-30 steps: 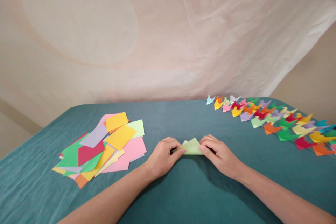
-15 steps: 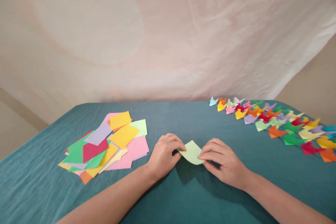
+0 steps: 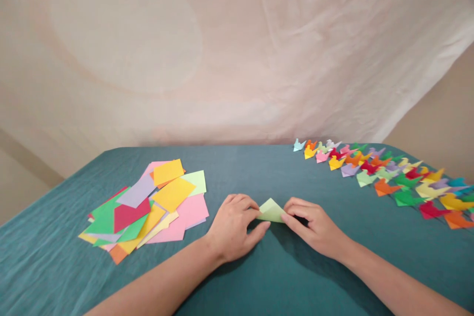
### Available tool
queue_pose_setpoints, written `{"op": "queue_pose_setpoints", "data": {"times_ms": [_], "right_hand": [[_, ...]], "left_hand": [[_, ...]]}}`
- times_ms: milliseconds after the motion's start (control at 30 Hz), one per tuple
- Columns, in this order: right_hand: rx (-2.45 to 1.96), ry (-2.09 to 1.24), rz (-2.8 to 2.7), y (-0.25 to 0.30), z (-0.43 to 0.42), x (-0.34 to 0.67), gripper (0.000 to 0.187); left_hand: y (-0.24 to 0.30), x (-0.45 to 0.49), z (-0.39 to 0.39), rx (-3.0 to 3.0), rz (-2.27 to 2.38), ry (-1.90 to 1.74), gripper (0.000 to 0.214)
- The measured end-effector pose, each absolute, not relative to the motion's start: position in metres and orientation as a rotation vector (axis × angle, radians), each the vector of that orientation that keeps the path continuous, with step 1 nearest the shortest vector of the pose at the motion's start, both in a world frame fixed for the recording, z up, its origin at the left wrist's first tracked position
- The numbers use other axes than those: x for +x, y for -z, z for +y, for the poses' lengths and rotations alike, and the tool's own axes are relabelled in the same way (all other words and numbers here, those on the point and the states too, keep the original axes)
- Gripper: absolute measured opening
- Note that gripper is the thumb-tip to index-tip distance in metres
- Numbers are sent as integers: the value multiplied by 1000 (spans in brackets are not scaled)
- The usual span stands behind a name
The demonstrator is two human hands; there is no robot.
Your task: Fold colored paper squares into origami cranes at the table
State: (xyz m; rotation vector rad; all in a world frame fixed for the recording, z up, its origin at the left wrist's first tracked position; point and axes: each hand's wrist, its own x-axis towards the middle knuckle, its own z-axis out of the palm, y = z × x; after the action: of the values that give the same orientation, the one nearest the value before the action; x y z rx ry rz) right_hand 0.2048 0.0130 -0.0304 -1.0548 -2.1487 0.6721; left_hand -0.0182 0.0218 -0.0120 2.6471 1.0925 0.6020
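Observation:
A light green square of paper (image 3: 271,211) is between my hands at the middle of the table, its near part bent up and over toward the far corner. My left hand (image 3: 237,227) has its fingers on the paper's left corner, the thumb held apart from the fingers and off the sheet. At the right corner, my right hand (image 3: 311,224) pinches the paper between thumb and fingers. The far corner points away from me, and the underside of the sheet is hidden.
A loose pile of coloured paper sheets (image 3: 173,195) lies to the left. Rows of small folded paper birds (image 3: 365,177) in many colours stand at the right. A teal cloth (image 3: 237,291) covers the table, with a pale fabric backdrop (image 3: 229,59) behind.
The near corner of the green paper has been brought up and over, so the diamond now looks like a triangle. My left thumb has come away from the sheet.

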Motion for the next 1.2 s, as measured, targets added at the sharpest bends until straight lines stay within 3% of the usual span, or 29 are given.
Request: {"op": "queue_pose_setpoints", "data": {"times_ms": [300, 633, 1200], "right_hand": [[-1204, -669, -2050, 38, 21, 201, 28], [-1280, -448, -2014, 49, 28, 201, 19], [-1338, -291, -2066, 51, 27, 203, 7]], "left_hand": [[11, -18, 22, 2651, 1150, -646, 33], [14, -9, 4, 2804, 949, -301, 60], [15, -8, 4, 2773, 961, -234, 58]]}}
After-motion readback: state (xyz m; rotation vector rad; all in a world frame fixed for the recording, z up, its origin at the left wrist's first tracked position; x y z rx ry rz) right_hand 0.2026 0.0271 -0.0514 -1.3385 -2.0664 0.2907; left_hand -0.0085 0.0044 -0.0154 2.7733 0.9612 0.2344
